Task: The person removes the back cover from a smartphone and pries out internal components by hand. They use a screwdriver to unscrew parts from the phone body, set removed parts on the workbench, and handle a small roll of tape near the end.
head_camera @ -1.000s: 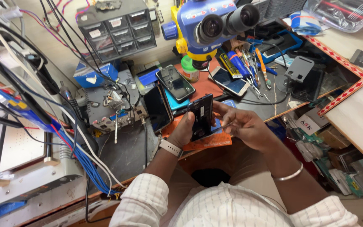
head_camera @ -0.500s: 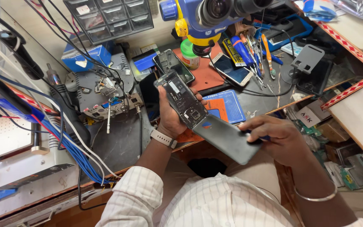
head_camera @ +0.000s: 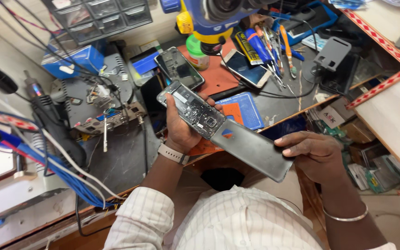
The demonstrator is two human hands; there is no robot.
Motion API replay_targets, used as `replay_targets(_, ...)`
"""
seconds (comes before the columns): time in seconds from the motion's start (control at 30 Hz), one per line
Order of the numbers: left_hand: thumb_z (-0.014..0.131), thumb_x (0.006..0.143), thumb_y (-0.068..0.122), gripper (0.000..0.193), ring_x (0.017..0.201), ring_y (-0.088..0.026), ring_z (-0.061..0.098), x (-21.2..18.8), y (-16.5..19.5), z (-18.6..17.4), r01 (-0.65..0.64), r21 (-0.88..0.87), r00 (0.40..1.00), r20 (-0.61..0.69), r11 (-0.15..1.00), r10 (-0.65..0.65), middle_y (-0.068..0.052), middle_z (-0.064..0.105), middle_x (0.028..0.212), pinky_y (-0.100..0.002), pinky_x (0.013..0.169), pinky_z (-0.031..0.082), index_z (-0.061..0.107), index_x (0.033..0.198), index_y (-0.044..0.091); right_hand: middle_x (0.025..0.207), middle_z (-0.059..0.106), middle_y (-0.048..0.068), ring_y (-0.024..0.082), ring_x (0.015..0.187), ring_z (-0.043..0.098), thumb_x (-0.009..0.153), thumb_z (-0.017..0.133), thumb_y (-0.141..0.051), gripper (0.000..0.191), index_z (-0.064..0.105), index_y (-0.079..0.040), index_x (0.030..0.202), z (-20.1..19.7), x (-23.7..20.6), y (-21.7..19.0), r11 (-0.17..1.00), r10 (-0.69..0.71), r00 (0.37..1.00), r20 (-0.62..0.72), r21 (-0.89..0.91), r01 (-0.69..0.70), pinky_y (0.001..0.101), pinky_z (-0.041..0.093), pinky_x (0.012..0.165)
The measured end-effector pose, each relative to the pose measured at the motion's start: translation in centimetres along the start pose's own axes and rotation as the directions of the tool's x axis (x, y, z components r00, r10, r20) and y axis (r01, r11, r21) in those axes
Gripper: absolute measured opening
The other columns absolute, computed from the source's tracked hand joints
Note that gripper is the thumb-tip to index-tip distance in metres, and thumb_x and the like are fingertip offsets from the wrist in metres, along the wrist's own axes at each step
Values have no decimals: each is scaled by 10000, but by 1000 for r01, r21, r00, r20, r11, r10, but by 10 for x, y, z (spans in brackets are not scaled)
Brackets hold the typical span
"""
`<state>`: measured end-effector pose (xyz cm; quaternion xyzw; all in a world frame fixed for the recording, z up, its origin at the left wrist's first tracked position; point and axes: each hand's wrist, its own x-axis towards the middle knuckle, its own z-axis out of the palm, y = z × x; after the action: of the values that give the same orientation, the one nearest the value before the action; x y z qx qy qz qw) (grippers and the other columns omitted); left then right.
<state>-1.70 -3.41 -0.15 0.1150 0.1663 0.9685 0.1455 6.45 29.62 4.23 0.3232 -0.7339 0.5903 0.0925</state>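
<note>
While the person leans over the near edge of the workbench [head_camera: 116, 162], the right hand [head_camera: 315, 155] grips the lower end of a grey back cover [head_camera: 253, 150], fingers closed over its edge, and the left hand [head_camera: 181, 129] is clamped around an opened phone [head_camera: 193, 111] whose inner parts face up. Cover and phone meet end to end above the bench's near edge, in front of a blue mat [head_camera: 241, 109] and an orange mat [head_camera: 218, 76]. Doing this well probably calls for a steady left grip on the frame's sides, keeping fingers off the exposed board, and moving the cover gently so nothing snags. Farther back lie two more phones [head_camera: 179, 67], a green-capped bottle [head_camera: 196, 53] and a row of hand tools [head_camera: 269, 44]; a drawer cabinet [head_camera: 100, 16] stands at the far edge. Whether the cover is attached to the phone cannot be told. A microscope [head_camera: 218, 14] is cut off at the top, and tangled cables [head_camera: 56, 157] hide the left side.
</note>
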Motion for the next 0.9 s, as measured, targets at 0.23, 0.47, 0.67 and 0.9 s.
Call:
replay_targets(0.23, 276, 984, 808, 940, 1151, -438, 671, 8, -11, 1, 32, 80, 999, -36, 996, -29, -213, 677, 1116, -601, 1008, 566, 619, 1205, -39, 1150, 760, 162, 217, 1019, 767, 740, 642, 255, 392, 770, -44, 959, -22, -10, 21, 986, 8, 1000, 17, 167, -11, 317, 641, 862)
replay_targets(0.47, 222, 955, 842, 1045, 1099, -463, 689, 6, -10, -1, 294, -86, 947, 162, 952, -278, -264, 701, 1129, -586, 991, 566, 632, 1228, -79, 1148, 745, 206, 245, 919, 750, 764, 689, 210, 328, 764, -24, 982, -63, -21, 38, 903, 110, 973, -202, 430, -13, 347, 628, 774)
replay_targets(0.67, 276, 1004, 807, 973, 1101, -502, 691, 10, -11, -9, 205, -89, 977, 75, 975, -199, -271, 697, 1109, -614, 999, 578, 640, 1210, -71, 1196, 728, 181, 229, 1092, 733, 973, 696, 173, 216, 732, -36, 1014, -70, 14, 52, 969, -61, 918, -391, 198, 149, 363, 612, 1014)
replay_targets(0.9, 317, 934, 853, 1012, 1020, -461, 713, 8, -14, -7, 362, 80, 932, -53, 929, -359, -275, 722, 1066, -591, 912, 593, 657, 1180, -68, 1201, 754, 128, 223, 1086, 747, 877, 763, 131, 228, 738, -31, 1037, -24, 114, 62, 868, -221, 952, -214, -488, 92, 316, 607, 950)
